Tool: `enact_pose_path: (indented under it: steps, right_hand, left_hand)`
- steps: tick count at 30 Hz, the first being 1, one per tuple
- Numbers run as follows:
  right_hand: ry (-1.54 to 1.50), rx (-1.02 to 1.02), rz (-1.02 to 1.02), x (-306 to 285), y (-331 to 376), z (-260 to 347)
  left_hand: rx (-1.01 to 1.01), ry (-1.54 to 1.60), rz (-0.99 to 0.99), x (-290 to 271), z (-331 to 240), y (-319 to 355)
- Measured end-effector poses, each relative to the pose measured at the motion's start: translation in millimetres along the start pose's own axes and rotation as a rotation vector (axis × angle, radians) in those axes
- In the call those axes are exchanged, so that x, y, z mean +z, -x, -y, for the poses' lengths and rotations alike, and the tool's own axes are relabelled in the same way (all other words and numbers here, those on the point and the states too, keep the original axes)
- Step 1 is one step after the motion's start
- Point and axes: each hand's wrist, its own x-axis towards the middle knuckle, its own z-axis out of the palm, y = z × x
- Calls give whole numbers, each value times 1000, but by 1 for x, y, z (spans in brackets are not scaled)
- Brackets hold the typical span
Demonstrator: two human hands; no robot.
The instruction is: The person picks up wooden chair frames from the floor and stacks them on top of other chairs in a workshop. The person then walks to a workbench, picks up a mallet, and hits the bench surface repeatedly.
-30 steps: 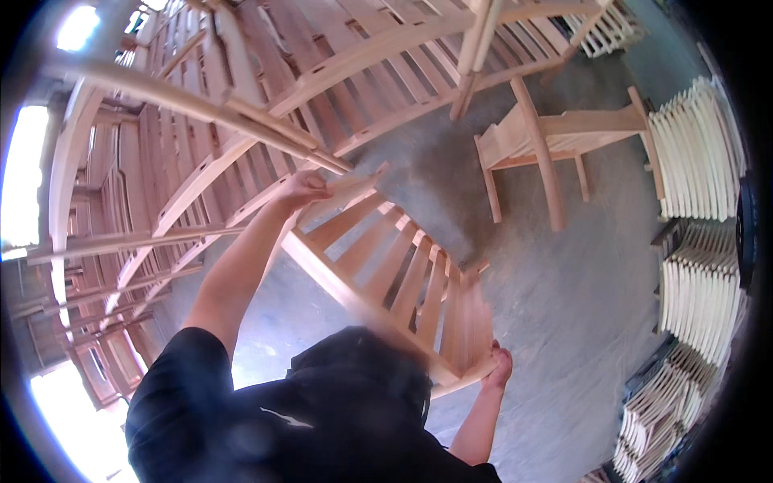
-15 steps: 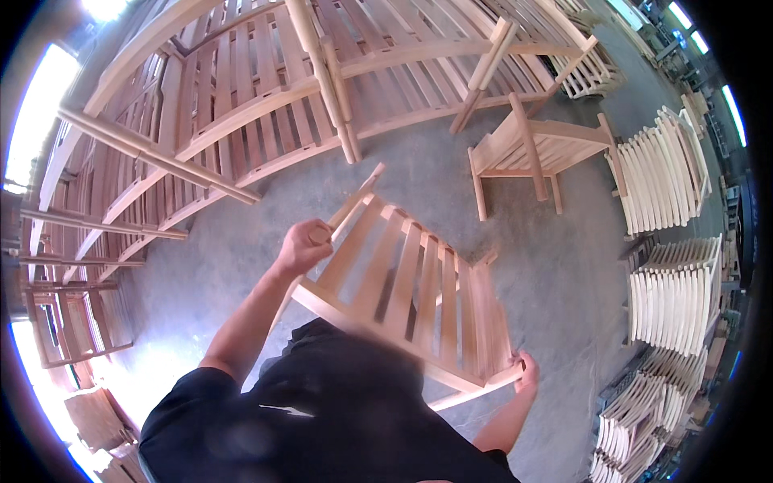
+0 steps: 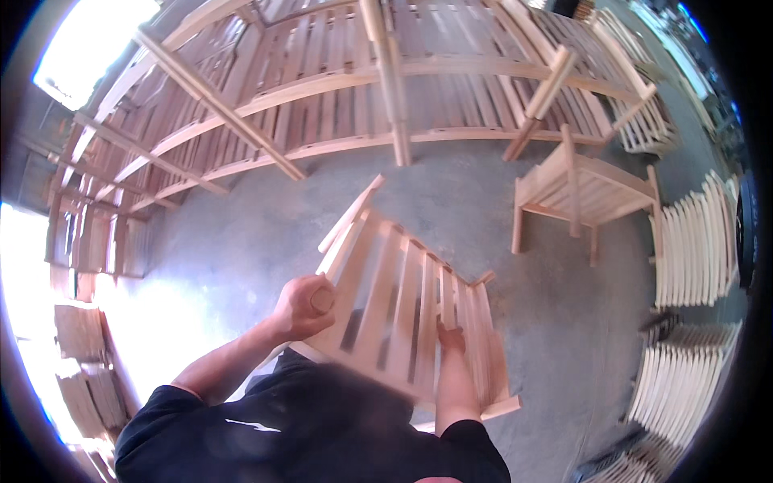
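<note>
A pale slatted wooden seat frame (image 3: 401, 314) is tilted in front of my body, its near rail close to my dark shirt. My left hand (image 3: 306, 307) is closed around the frame's near-left end, where a round wooden end shows in the fist. Reaching over the slats, my right hand (image 3: 451, 336) has its fingers curled at one slat toward the right side; part of its grip is hidden. A wooden post (image 3: 352, 213) sticks out at the frame's far-left corner.
Long rows of joined slatted frames (image 3: 322, 84) stand across the back and left. A small slatted wooden piece (image 3: 586, 189) stands on the grey floor (image 3: 241, 233) at right. Stacks of pale curved slats (image 3: 696, 245) line the right edge. Cardboard boxes (image 3: 80, 332) sit at far left.
My right hand has left the frame's near-right corner and moved inward to the slats. My left hand keeps hold at the left end. The view has turned, shifting the surroundings.
</note>
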Motion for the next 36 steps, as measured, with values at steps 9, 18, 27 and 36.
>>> enact_pose_path:
  steps: [9,18,27,36]
  right_hand:
    - [-413,207,471,-27,0,-1]
    - [-630,-74,275,-57,75,-1]
    - [-92,-290,-338,-144,138,26]
    - [-601,-689,-731,-245,294,43]
  left_hand:
    - [-199,93,-146,12,-32,109]
    - [-349,367,-282,-11,-19,225]
    - [18,493,-435,-27,17,342]
    - [138,1246,-274,-10,36,382]
